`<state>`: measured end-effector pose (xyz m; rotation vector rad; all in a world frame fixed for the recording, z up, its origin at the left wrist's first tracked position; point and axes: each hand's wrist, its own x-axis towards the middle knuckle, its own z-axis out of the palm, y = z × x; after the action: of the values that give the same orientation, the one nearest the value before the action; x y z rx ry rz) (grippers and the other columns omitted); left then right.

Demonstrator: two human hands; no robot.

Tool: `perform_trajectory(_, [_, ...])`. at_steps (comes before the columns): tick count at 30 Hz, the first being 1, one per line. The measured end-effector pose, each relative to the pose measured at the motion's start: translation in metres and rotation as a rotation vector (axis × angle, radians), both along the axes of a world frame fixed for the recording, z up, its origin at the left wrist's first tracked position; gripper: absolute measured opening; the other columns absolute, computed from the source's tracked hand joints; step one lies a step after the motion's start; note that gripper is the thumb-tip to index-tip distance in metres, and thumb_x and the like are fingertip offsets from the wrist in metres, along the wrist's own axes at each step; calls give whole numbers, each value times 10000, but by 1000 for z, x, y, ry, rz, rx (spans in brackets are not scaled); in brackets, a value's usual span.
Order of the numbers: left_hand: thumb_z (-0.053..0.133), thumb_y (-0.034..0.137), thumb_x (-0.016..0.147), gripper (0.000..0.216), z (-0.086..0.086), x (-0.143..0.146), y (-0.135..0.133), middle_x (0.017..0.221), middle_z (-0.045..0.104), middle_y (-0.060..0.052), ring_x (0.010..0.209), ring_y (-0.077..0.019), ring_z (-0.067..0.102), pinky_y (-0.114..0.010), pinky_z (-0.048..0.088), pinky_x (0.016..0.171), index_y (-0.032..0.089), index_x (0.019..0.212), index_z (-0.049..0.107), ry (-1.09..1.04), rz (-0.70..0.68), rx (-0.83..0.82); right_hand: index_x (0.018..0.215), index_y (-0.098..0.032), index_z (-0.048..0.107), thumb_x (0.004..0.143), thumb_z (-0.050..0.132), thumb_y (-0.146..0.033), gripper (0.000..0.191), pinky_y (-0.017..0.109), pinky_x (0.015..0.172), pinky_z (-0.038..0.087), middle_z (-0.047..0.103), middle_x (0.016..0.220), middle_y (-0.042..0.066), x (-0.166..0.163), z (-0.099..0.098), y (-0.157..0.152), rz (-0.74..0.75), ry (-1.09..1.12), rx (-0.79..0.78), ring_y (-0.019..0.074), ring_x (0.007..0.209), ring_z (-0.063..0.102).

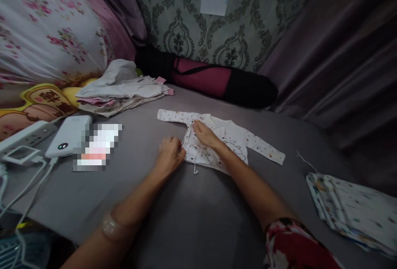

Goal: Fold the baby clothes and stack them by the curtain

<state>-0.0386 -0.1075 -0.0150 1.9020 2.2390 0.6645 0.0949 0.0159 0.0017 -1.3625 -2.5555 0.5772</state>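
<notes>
A small white baby shirt [228, 136] with a tiny print and a bear outline lies spread on the grey bed sheet, its sleeves stretched out to both sides. At its left edge my left hand [170, 155] has its fingers curled, the tips closed on the side hem. My right hand [205, 135] rests on the shirt's chest with the fingers stretched out, covering part of the front. A thin white tie [195, 170] hangs out below the lower hem.
Folded printed cloths [353, 207] lie at the right. To the left are a power bank [68, 134], a blurred-out flat item [98, 147], a power strip [29, 136] and cables. Behind sit piled clothes [120, 87] and a long black and maroon bag [204, 77] along the wall.
</notes>
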Motion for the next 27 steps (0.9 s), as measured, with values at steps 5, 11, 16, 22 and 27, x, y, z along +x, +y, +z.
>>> perform_trajectory(5, [480,271,934,168,6,14,-3,1032,628,-75,998,-217,566,-385,418,921,210,968,633,-53,-350,135,1113,-160,662,932,456,-288,303,320,965,394,635,1212,139,43,13,37,-323,-191,70,244,1172,546])
perform_trajectory(11, [493,265,931,328,-12,21,-4,1390,527,-140,1340,-261,434,-471,362,1099,202,1246,556,-87,-554,149,1103,-199,662,896,543,-356,286,343,948,398,640,1209,106,57,9,45,-333,-263,3,253,1168,546])
perform_trajectory(16, [396,351,975,475,-18,19,-5,1551,341,-150,1464,-297,230,-513,229,1166,181,1416,439,37,-504,-76,1139,-133,633,939,490,-261,278,371,984,367,599,1248,164,55,9,40,-343,-306,130,283,1196,516])
perform_trajectory(22, [364,423,988,474,-7,19,-8,1557,340,-119,1462,-306,226,-555,180,1151,242,1418,447,96,-497,-126,1234,-128,565,967,455,-253,315,291,969,375,578,1266,141,67,11,30,-280,-172,83,234,1195,513])
perform_trajectory(27, [488,417,954,345,4,27,-7,1418,507,-101,1342,-276,395,-485,258,1105,247,1238,585,96,-539,99,1149,-167,574,935,502,-280,252,273,917,387,595,1179,99,83,30,-20,-191,-57,104,198,1099,548])
